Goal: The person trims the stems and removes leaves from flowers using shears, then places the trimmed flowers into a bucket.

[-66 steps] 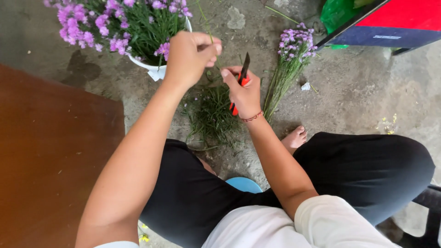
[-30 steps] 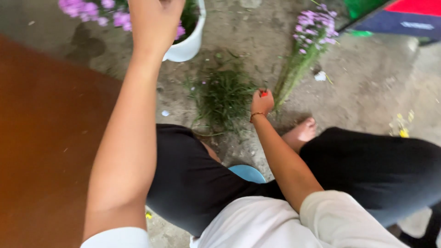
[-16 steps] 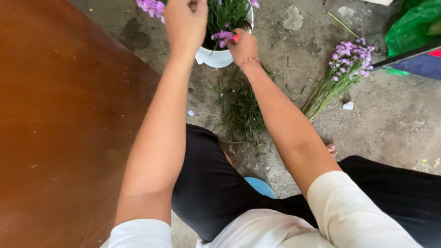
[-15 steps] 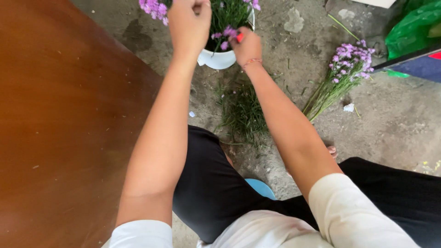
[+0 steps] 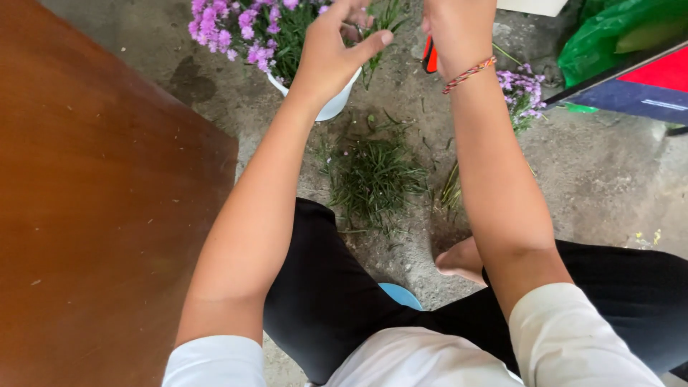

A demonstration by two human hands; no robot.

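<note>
Head view: the left hand is raised over the white bucket of purple flowers, its fingers curled with thumb and forefinger pinched around a thin green stem at the bucket's rim. The right hand sits just beside it near the top edge of the view, clenched on a tool with a red-orange handle; most of the tool is hidden behind the wrist, which wears a woven bracelet. On the concrete floor below the hands lies a heap of green trimmings. A loose bunch of purple flowers lies on the floor to the right. A brown wooden surface fills the left side.
</note>
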